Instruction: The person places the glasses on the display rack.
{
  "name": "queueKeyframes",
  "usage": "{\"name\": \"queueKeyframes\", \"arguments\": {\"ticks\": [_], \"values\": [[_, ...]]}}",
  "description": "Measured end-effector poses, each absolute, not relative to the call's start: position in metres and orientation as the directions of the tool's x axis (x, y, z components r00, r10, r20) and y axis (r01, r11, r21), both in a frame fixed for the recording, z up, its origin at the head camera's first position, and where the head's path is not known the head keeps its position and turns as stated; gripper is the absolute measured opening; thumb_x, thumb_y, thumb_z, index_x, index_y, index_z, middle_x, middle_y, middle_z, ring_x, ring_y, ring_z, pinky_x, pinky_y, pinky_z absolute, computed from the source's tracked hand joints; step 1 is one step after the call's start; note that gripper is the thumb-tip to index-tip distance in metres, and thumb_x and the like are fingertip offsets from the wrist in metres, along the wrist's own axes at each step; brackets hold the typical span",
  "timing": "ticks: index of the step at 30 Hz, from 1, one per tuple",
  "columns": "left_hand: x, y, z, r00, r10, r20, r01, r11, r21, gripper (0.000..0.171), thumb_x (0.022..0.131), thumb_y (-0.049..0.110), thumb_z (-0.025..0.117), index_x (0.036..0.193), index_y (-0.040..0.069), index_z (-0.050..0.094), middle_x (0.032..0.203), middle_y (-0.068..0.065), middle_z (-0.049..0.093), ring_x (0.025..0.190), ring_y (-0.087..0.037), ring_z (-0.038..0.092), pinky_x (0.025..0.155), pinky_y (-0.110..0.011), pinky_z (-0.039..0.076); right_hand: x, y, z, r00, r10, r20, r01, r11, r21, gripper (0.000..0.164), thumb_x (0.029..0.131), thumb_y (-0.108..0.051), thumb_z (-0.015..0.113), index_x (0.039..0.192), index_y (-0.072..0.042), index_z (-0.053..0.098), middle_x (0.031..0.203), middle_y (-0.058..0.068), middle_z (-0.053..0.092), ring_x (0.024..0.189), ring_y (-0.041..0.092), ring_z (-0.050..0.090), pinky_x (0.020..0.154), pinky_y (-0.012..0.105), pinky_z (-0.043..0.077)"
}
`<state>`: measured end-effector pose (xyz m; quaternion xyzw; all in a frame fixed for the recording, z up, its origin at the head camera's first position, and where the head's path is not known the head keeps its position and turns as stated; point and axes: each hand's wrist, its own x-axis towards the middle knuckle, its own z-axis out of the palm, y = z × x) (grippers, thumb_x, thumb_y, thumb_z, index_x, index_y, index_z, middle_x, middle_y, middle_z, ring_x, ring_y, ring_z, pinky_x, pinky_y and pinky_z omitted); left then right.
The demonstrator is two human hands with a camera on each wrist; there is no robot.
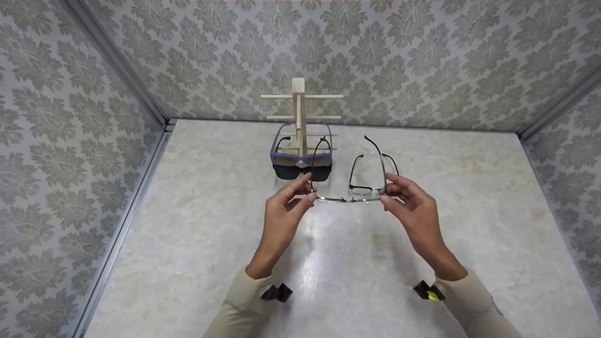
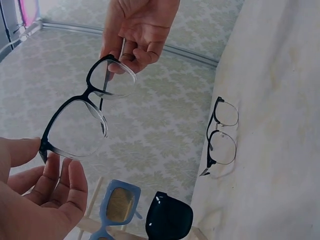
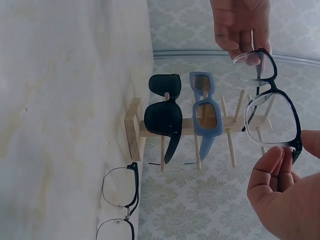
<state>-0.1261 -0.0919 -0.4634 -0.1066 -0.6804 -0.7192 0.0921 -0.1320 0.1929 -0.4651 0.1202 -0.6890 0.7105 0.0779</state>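
Near the back edge of the bench [image 1: 188, 234] rose a wooden stand [image 1: 298, 87], its paired pegs reaching out to both sides, seemingly so that frames could hang one above another. Over the middle of the bench, the left hand [image 1: 284, 211] and right hand [image 1: 415, 213] faced each other, fingers and thumb of each pinching one end of a pair of clear-bottomed glasses [image 3: 273, 86] near the hinge. That grip, at the outer corners, left the lenses untouched and the arms spread. On the stand's lower pegs hung black sunglasses [image 3: 163, 119], with blue-framed sunglasses [image 3: 206, 116] just above. Right of the stand, black-browed glasses [image 1: 361, 190] sat on the bench, lenses toward the front edge and arms unfolded toward the back edge, probably for steadiness. Only the head view took in the bench's side edges, but it caught the held pair almost edge-on; both wrist views showed its dark upper and transparent lower rims, and the right wrist view alone separated the two sunglasses fully, front on.
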Motion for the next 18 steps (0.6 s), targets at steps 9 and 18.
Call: {"name": "queueKeyframes", "arguments": {"ticks": [9,18], "values": [[-0.117,-0.11,-0.457,-0.946,-0.02,0.323,0.323,-0.057,0.945,0.046,0.103,-0.004,0.073,0.148,-0.009,0.063,0.119,-0.021,0.069,0.113,-0.026,0.07,0.09,-0.032,0.064,-0.132,0.177,-0.454,-0.956,-0.098,0.278,-0.278,-0.009,-0.96,0.048,0.101,0.009,0.072,0.147,0.011,0.061,0.115,0.017,0.071,0.108,0.024,0.071,0.084,0.026,0.062],[-0.118,-0.13,-0.453,-0.943,-0.074,0.326,0.329,-0.039,0.944,0.044,0.103,-0.004,0.074,0.146,-0.008,0.065,0.118,-0.021,0.071,0.112,-0.028,0.071,0.089,-0.033,0.065,-0.139,0.156,-0.444,-0.946,-0.155,0.283,-0.284,-0.017,-0.959,0.049,0.101,0.009,0.073,0.148,0.004,0.063,0.119,0.02,0.07,0.113,0.027,0.07,0.087,0.027,0.062]]}}
